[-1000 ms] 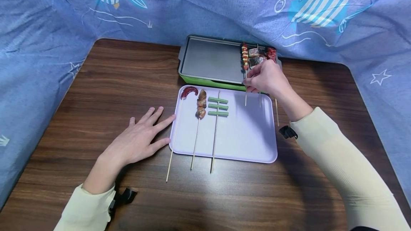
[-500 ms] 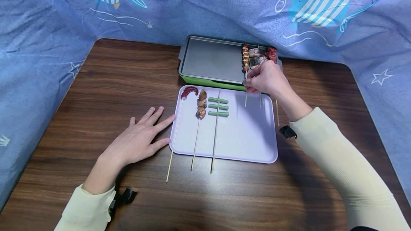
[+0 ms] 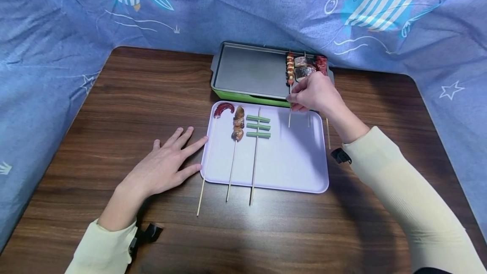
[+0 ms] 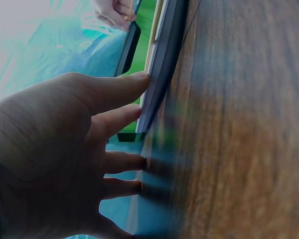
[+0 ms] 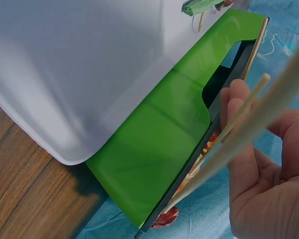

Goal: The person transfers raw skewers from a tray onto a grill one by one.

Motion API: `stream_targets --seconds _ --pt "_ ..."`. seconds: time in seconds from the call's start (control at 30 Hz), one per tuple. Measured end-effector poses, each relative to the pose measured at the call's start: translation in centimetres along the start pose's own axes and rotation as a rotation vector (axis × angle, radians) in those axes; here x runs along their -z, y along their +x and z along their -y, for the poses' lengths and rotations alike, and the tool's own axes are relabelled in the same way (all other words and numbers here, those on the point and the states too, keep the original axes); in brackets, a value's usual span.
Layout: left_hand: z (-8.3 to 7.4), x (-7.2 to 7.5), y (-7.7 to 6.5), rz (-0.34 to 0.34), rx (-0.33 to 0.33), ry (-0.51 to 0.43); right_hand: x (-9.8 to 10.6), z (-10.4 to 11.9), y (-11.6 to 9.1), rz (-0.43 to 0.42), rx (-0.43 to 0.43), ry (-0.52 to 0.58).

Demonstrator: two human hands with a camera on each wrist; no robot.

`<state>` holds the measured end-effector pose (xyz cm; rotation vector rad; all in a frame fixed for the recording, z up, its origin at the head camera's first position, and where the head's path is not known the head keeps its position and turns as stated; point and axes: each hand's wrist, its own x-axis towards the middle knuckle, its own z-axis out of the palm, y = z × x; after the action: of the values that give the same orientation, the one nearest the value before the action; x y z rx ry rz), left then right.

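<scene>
My right hand (image 3: 317, 92) pinches the stick of a skewer (image 3: 290, 69) threaded with red and pale yellow pieces. That skewer's food end lies over the right part of the grey griddle plate (image 3: 251, 71), and its bare stick points back over the tray. My left hand (image 3: 165, 164) is spread beside the lilac tray (image 3: 293, 168), index finger and thumb at its left rim. On the tray lie a skewer with a dark red curled tentacle (image 3: 224, 108), a skewer of brown meat pieces (image 3: 238, 124) and a skewer with green bean-like pieces (image 3: 258, 127).
Right of the held skewer, a skewer with silvery fish-like chunks (image 3: 304, 72) and one with red meat (image 3: 321, 64) lie on the plate, partly behind my right hand. The plate sits on a green base (image 5: 154, 144). A blue fish-print cloth (image 3: 258, 7) hangs behind the wooden table (image 3: 171, 83).
The skewer in my right hand has shifted very slightly, its stick end swinging a little left and towards me. My left hand stays where it was.
</scene>
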<state>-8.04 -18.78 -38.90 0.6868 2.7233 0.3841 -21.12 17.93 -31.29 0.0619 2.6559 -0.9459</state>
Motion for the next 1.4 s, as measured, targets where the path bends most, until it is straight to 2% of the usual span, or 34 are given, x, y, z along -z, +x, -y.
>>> stream_targets --seconds 0.47,0.7,0.87,1.03,1.17,1.4 --pt "0.0 -0.2 0.0 -0.001 0.001 -0.006 0.5 -0.2 -1.0 -0.013 0.017 0.037" --pt "0.0 0.0 0.1 0.002 0.003 0.004 1.3 -0.1 -3.2 -0.079 0.053 0.17" --pt "0.0 0.1 0.0 0.008 0.004 0.0 1.5 -0.1 -5.6 -0.119 0.123 0.215" --pt "0.0 0.0 0.0 0.009 0.002 -0.007 1.1 -0.3 -8.3 -0.136 0.206 0.12" --pt "0.1 0.0 0.1 0.009 0.002 -0.005 0.3 -0.5 -10.5 -0.102 0.247 0.015" --pt "0.1 0.0 0.0 0.006 0.001 -0.003 -3.2 -0.7 -12.6 0.002 0.286 -0.096"
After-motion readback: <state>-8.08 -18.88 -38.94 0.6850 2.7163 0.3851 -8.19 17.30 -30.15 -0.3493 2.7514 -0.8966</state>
